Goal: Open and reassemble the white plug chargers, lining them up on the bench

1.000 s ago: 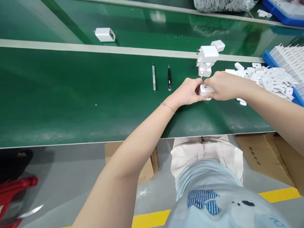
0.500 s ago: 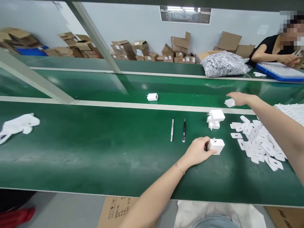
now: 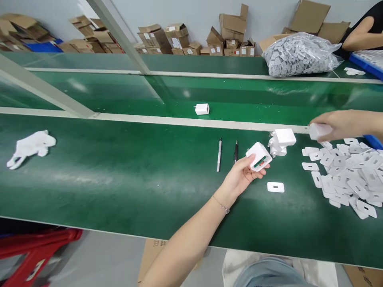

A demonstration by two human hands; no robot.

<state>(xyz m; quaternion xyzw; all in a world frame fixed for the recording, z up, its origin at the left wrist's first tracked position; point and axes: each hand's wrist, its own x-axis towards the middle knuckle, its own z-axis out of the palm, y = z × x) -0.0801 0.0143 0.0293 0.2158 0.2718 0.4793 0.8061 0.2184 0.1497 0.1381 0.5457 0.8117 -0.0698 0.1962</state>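
Note:
My left hand is closed round a white plug charger, tilted so that its open end shows a green circuit board. Just below it on the bench lies a single white end plate with a small slot. At the right, my right hand grips another white charger above the pale rail; its fingers are partly hidden. Between the hands sit a few white chargers stacked together. A heap of loose white end plates spreads below my right hand.
A light pen-like tool and dark tweezers lie left of the chargers. One charger rests on the green belt behind the rail. White gloves lie far left. Across stand a bag of parts and cartons.
My left hand has lifted and turned its charger, and an end plate now shows on the bench where it stood. My right hand has brought a charger back from the belt. The view has tilted down.

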